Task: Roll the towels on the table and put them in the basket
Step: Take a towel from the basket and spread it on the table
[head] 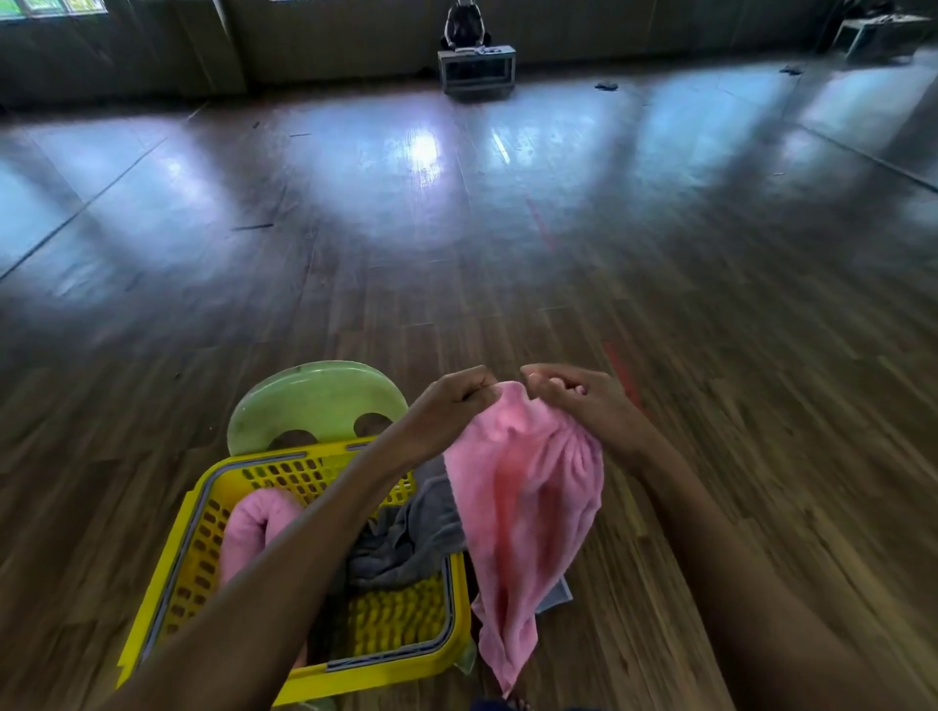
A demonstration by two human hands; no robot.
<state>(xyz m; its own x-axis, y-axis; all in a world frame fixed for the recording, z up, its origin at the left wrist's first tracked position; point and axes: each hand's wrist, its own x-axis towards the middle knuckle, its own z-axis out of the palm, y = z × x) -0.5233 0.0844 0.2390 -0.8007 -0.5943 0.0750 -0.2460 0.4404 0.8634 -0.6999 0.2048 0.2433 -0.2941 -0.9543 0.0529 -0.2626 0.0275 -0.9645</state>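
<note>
While hands (453,403) (576,401) pinch towel (528,500), basket (203,553) (yellow) holds two.

Your room was dim, with daylight showing only at the window (51,6) in the upper left corner and pale bluish glare spread in patches across the glossy floor (710,355) in the upper half of the frame. The wide-angle lens bowed its boards toward both side edges, and the top of the frame was dark and murky. At lower centre the pink towel (528,497) looked soft and slightly blurred.
</note>
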